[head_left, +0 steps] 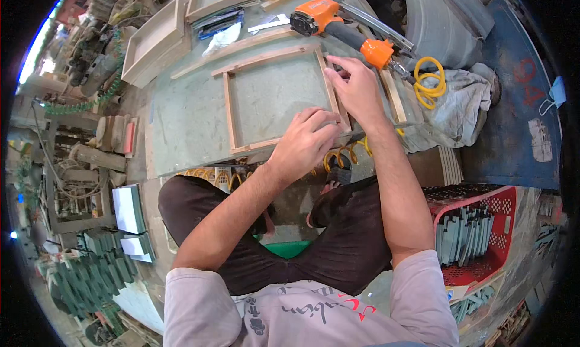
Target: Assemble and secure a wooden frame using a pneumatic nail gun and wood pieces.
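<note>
Lying flat on grey-green workbench (181,123): wooden frame (229,108) | orange nail gun (338,23) beyond frame, near right hand | right hand (356,90) fingers curled, pressing frame's right rail | left hand (305,141) half-closed, gripping frame's near right corner

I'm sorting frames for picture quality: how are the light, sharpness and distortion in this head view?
Head view: even daylight, with a blown-out patch at the upper left rim; strong fisheye bend, so the wooden frame and the bench edge curve; black corners; left hand, right hand and orange nail gun are fairly sharp, the rim clutter soft.
</note>
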The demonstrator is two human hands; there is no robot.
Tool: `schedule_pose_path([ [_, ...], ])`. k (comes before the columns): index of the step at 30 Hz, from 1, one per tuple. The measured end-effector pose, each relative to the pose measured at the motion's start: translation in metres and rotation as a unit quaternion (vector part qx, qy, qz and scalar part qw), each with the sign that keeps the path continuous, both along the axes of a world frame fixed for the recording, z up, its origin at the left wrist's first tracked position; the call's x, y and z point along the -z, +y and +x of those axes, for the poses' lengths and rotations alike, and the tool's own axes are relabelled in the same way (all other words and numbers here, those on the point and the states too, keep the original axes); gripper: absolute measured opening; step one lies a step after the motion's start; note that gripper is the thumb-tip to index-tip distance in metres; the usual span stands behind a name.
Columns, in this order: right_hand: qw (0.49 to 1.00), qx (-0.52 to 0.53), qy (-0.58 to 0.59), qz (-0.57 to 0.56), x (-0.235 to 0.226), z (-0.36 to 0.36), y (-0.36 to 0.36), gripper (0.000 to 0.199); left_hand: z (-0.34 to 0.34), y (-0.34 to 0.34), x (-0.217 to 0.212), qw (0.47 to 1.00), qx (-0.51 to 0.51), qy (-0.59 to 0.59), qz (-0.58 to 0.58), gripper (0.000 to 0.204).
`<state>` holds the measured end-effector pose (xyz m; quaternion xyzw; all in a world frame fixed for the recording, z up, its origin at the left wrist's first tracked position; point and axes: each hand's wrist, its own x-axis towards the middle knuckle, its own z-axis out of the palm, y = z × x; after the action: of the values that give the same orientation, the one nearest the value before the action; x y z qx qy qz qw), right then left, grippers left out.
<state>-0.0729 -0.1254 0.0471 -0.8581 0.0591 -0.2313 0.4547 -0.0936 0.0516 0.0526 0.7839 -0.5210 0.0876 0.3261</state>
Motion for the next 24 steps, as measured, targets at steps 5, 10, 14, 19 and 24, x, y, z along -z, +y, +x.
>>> schedule_pose_path([
  [5, 0.999, -0.015, 0.003, -0.045, 0.012, 0.003, -0.002, 0.031, 0.0, 0.002, 0.002, 1.0, 0.004, 0.002, 0.006, 0.021],
  [10, 1.0, 0.0, 0.017, -0.013, 0.007, 0.004, 0.002, 0.025, 0.002, 0.002, 0.004, 1.0, 0.008, -0.002, 0.007, 0.021],
  [14, 0.998, 0.006, 0.064, 0.015, -0.001, 0.004, 0.007, 0.025, 0.003, 0.003, 0.004, 1.0, 0.006, 0.003, 0.01, 0.021],
  [19, 0.997, -0.008, 0.015, -0.077, 0.009, 0.006, 0.003, 0.028, 0.003, 0.001, 0.005, 1.0, 0.0, 0.017, -0.004, 0.021],
  [24, 0.999, -0.016, 0.03, -0.042, 0.006, 0.006, 0.004, 0.025, 0.0, -0.001, 0.002, 1.0, -0.018, 0.018, -0.012, 0.017],
])
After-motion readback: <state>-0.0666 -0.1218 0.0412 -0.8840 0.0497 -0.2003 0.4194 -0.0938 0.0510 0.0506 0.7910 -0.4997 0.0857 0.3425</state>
